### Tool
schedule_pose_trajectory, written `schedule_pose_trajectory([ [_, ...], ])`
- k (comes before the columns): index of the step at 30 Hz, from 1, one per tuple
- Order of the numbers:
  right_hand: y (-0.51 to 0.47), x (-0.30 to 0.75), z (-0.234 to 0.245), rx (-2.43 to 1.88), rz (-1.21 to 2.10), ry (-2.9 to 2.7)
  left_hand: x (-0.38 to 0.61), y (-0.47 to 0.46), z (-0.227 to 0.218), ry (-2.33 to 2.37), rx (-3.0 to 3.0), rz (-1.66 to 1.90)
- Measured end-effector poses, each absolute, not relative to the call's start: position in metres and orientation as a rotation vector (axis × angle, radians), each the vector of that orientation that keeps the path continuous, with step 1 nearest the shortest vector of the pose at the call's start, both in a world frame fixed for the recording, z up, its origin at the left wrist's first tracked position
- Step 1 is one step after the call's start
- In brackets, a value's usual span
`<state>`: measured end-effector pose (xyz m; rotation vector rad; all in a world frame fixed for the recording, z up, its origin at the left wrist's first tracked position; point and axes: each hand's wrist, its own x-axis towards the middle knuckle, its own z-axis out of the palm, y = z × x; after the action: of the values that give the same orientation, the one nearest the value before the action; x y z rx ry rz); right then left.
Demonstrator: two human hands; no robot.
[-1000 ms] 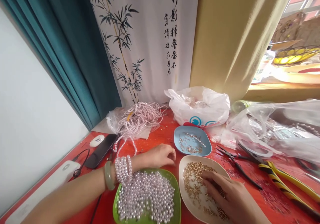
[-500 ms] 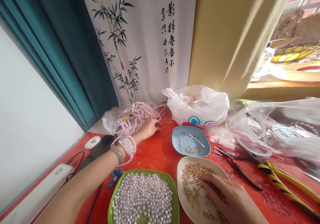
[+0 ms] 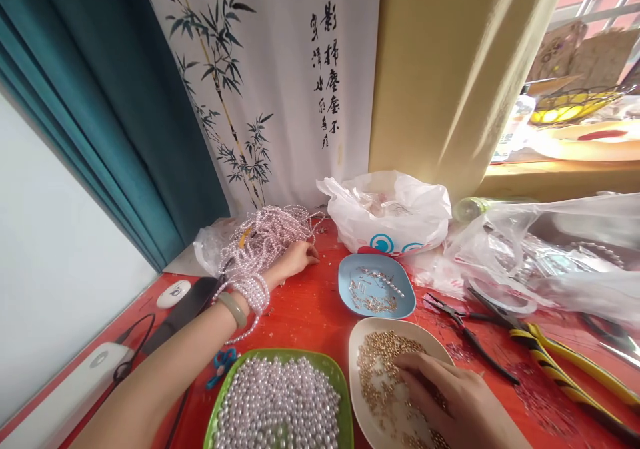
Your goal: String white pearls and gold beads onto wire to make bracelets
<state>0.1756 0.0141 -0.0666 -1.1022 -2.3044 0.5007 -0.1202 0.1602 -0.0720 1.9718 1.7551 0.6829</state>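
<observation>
My left hand (image 3: 296,261) reaches to the red tabletop beside a heap of pink pearl strands (image 3: 265,235). Its fingers are pinched together; whatever may be between them is too small to make out. Several pearl strands (image 3: 254,293) hang around that wrist, next to a pale bangle (image 3: 233,309). My right hand (image 3: 445,392) dips its closed fingertips into the gold beads (image 3: 383,355) in a beige dish (image 3: 356,395); what they pinch is hidden. Left of this dish stands a green dish (image 3: 345,395) of loose pearl beads (image 3: 280,402).
A blue dish (image 3: 345,282) holds small metal pieces and a short pearl row. Pliers (image 3: 470,335) and yellow-black cutters (image 3: 560,362) lie right, below plastic bags (image 3: 575,255). A white bag (image 3: 385,215) stands behind. A white power strip (image 3: 70,402) and blue bow (image 3: 220,367) lie left.
My left fingers have drawn closer together at about the same spot by the strands. My right hand stays in the gold beads. The whole view has shifted slightly.
</observation>
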Motion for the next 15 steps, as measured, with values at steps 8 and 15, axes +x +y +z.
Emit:
schedule_pose_trajectory([
  [8,0.012,0.172,-0.062,-1.072,0.407,-2.286,-0.108,0.174,-0.065,1.747,2.021,0.69],
  [15,0.011,0.173,-0.062,-1.072,0.447,-2.333,-0.102,0.182,-0.063,1.659,2.071,0.613],
])
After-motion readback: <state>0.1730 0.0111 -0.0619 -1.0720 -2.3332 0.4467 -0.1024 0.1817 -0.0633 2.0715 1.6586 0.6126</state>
